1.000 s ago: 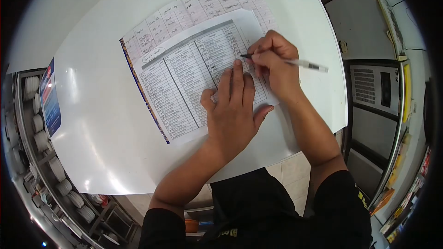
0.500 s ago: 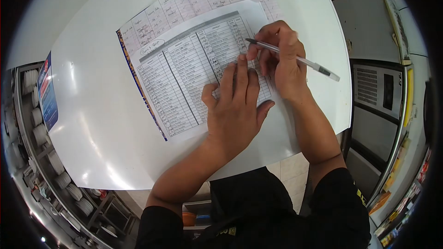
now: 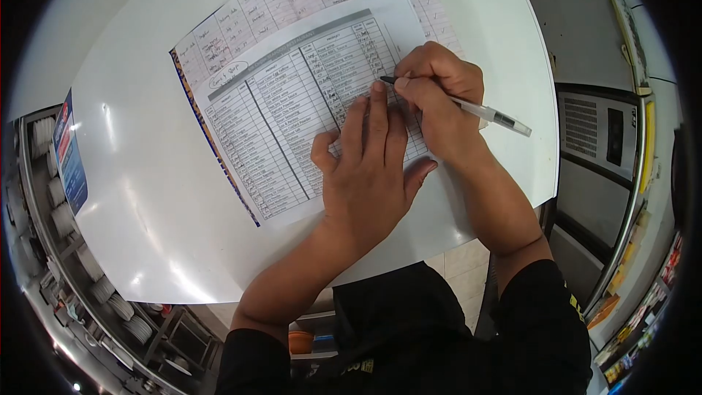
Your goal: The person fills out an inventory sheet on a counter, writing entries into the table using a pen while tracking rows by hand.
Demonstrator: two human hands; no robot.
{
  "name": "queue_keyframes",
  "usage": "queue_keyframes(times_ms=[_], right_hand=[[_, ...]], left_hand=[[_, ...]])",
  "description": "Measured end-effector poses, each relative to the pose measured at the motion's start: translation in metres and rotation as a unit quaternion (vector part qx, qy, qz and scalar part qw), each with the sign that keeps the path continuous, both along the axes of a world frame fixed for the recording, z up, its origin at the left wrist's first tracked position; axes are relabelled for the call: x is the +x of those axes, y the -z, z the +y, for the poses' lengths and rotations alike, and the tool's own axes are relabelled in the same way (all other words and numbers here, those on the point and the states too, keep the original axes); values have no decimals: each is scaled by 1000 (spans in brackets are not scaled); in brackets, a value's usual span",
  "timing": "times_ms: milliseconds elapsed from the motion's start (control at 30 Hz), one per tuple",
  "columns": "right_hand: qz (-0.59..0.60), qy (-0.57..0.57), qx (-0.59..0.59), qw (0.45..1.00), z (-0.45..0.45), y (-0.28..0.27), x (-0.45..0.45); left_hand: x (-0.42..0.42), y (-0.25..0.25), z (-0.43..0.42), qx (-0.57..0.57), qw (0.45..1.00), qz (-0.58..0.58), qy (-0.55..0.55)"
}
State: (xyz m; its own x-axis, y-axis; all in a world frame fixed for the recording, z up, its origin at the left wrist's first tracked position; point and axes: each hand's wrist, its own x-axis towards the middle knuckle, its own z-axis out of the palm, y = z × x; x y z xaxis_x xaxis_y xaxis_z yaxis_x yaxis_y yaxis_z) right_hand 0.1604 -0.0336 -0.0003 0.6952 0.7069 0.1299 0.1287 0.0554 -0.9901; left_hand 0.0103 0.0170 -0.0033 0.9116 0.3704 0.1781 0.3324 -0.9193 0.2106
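Observation:
A printed form (image 3: 281, 132) with table columns and handwritten entries lies on an open notebook (image 3: 248, 18) of ruled, handwritten pages. Flat across the lower right part of the form rests my left hand (image 3: 369, 175), fingers spread, holding nothing. My right hand (image 3: 446, 106) grips a clear-barrelled pen (image 3: 504, 120) with a dark tip. The pen tip is at the form's right-hand columns, just beyond my left middle fingertip. Whether the tip touches the paper I cannot tell.
The white table (image 3: 161, 212) carries the papers. A blue printed sheet (image 3: 71, 161) hangs at its left edge. Racks of stacked plates (image 3: 102, 289) stand at left. A grey appliance with a vent (image 3: 581, 132) is at right, beside shelves of packages.
My right hand has closed more tightly round the pen and brought its tip to the form. The papers sit slightly further left in view. My left hand stays flat on the form.

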Motion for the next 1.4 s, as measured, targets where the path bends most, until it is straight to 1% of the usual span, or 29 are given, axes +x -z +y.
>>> queue_keyframes(times_ms=[233, 367, 400, 433, 600, 667, 700, 767, 800, 867, 967, 1100, 1167, 1200, 1267, 1400], right_hand=[[-40, -8, -11, 999, 0, 3, 1], [-24, -14, -9, 1000, -2, -3, 5], [78, 16, 17, 997, -2, -9, 8], [180, 46, 42, 982, -2, -13, 11], [187, 61, 37, 980, -4, -10, 20], [210, 55, 60, 974, -2, -11, 21], [210, 53, 60, 974, 0, -11, 20], [180, 56, -6, 982, -1, -13, 17], [180, 53, -5, 982, 0, -14, 15], [133, 65, -23, 989, 2, -14, 11], [123, 46, -31, 991, 5, -16, 9], [102, 23, 3, 995, 3, -8, 6], [58, 17, 66, 996, 2, -1, 1], [58, 18, 65, 996, -1, 2, 1], [-2, -12, 50, 999, -6, 6, 4], [15, 11, 30, 999, -5, 3, 1]], left_hand=[[0, -1, -1, -5, 1000, -5, -4], [-1, -3, -1, 1, 1000, -6, 2], [-1, -4, -1, 0, 1000, -3, 4], [-1, -4, -1, -1, 1000, 1, 5], [-2, -5, 0, -33, 999, -2, 22], [-2, -5, 0, -34, 999, -1, 22], [-2, -3, 1, -33, 999, -2, 21], [-2, -3, 1, -30, 999, -2, 18], [-2, -4, 1, -32, 999, -4, 20], [-2, -3, 2, -33, 999, -5, 20], [-2, -1, 2, -36, 999, -11, 21], [-2, -1, 2, -25, 1000, -10, 14], [-1, 0, 1, -16, 1000, -14, 10], [-1, -1, 1, -11, 1000, -11, 8], [-1, -1, 2, -7, 1000, -9, 7], [-2, -1, 1, -21, 1000, -5, 17]])
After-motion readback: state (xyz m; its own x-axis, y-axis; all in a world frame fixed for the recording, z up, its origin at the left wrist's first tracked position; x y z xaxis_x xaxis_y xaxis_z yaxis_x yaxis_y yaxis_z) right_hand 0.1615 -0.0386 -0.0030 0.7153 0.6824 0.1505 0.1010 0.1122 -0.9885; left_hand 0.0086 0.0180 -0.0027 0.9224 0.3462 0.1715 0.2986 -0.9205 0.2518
